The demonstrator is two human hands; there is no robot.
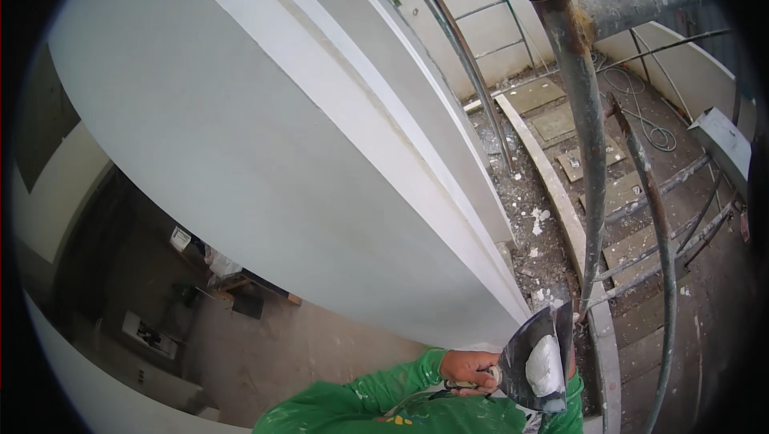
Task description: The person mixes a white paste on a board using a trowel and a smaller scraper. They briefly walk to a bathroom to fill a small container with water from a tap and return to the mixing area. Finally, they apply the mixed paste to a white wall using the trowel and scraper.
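Observation:
My left hand [473, 370] is closed around the handle of a wide putty knife [517, 366], low in the view and right of centre. A lump of white putty [545, 367] sits on its dark blade. Just behind that blade, a second putty knife [565, 318] shows as a narrow dark strip. It rises from my right hand [572, 364], of which only a sliver shows; the fingers are hidden behind the first blade. Both my sleeves are green, with white specks. The foot of a smooth pale wall [296, 185] is close to my left hand.
Stained scaffold pipes [589, 129] stand at the right, with a metal ladder frame [657, 201] beyond. A low concrete kerb [553, 177] runs beside debris-strewn ground with slabs and a coiled hose [657, 137]. At lower left, a dim room holds a low wooden stand [252, 280].

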